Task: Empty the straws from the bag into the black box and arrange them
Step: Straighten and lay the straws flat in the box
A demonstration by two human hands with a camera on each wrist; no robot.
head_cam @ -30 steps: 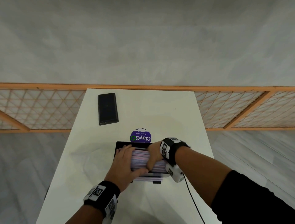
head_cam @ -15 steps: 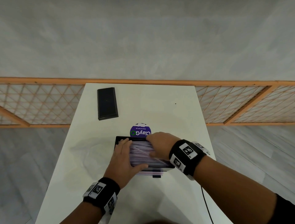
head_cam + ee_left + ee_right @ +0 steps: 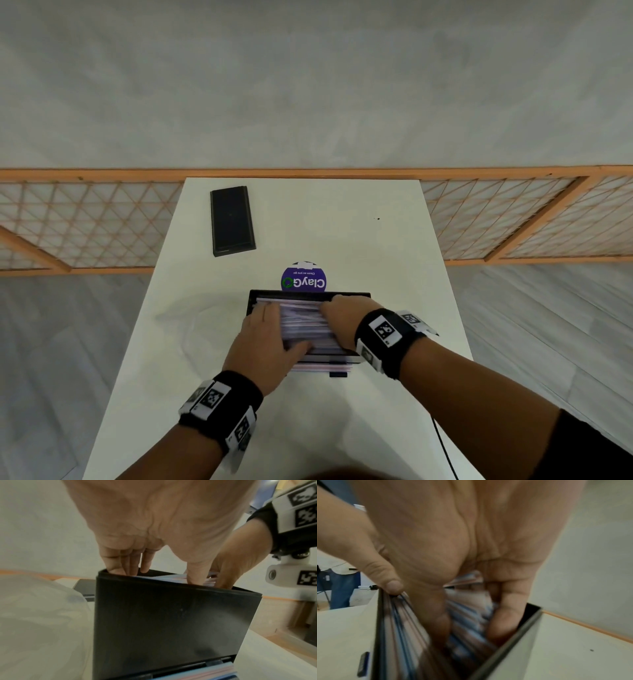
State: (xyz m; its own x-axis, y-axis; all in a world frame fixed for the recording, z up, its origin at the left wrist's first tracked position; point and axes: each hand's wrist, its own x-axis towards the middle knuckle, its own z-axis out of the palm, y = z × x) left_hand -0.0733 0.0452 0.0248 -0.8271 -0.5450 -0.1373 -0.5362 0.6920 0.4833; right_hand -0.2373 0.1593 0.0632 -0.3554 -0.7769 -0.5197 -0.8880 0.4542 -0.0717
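Note:
The black box (image 3: 356, 295) stands near the middle of the white table, filled with pastel pink and blue straws (image 3: 303, 322). My left hand (image 3: 274, 325) lies palm down on their left part, its fingers (image 3: 130, 563) straight and dipping inside the box's left wall (image 3: 171, 615). At the right end, my right hand (image 3: 337, 308) presses into the straws (image 3: 467, 622), with fingers (image 3: 436, 615) pushed down among them and the thumb (image 3: 392, 586) at the near rim. More straws (image 3: 322, 368) show in the slot at the box's base. The clear bag (image 3: 191, 318) lies flat, left of the box.
A black lid (image 3: 233, 221) lies at the table's far left. A round purple sticker (image 3: 303, 279) sits just behind the box. An orange lattice railing (image 3: 513, 219) runs behind the table. A black cable (image 3: 443, 445) hangs at the near right edge.
My right hand has let go of the bunch it gripped upright and turned palm down over the right end of the straws. My left hand stays on the left part.

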